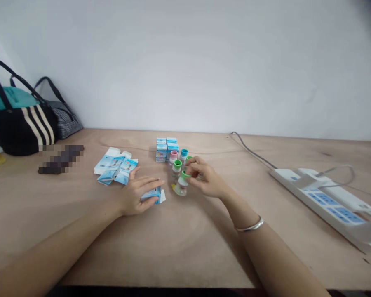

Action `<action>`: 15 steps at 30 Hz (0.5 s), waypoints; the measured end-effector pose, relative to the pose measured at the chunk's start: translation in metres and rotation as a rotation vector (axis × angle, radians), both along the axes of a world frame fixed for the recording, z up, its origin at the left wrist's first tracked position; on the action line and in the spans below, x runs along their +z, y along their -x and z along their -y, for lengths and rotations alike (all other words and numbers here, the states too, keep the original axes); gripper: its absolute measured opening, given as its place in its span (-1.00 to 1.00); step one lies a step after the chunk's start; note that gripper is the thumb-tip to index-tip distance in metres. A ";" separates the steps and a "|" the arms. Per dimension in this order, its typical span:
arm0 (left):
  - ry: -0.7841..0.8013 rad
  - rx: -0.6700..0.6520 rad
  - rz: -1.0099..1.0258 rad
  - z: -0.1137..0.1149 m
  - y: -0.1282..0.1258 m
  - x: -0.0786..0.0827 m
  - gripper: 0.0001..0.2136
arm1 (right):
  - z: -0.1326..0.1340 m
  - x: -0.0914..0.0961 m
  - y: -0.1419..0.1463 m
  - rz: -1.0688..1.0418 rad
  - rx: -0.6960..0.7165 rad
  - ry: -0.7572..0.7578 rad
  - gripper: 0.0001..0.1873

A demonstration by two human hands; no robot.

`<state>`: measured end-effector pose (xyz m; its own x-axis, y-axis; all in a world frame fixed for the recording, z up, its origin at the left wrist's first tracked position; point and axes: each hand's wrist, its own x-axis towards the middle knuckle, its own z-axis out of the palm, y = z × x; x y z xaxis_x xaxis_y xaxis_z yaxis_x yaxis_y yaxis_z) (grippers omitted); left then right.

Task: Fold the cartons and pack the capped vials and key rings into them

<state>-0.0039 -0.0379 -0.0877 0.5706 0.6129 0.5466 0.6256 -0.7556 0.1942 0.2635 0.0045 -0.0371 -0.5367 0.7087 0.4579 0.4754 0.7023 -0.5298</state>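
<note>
My left hand [139, 196] lies low at the centre of the frame, fingers loosely closed over a small box [153, 194], which I judge keeps it steady against the table [185, 251]. A white flap stands open at its right end; I cannot tell what is inside. Just right of it, my right hand [205, 179] pinches the green cap of a small clear bottle [181, 186], so the bottle leans. Something yellowish shows at its base. Behind stand more capped bottles [176, 163], grouped close to a stack of boxes [166, 148]. Flattened boxes [116, 167] lie to the left. A striped bag [21, 123] at the upper left holds teal cloth.
</note>
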 end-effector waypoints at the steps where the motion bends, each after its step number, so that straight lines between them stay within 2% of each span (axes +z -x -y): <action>1: 0.002 0.004 -0.001 0.000 0.000 0.000 -0.60 | -0.002 0.000 -0.002 -0.008 -0.038 0.009 -0.94; 7: 0.036 0.001 0.008 0.002 -0.001 0.003 -0.60 | -0.015 -0.018 -0.002 -0.026 -0.204 -0.073 -0.95; 15: 0.060 0.002 0.011 0.003 -0.001 0.003 -0.60 | -0.027 -0.033 0.005 -0.143 -0.250 -0.207 -0.97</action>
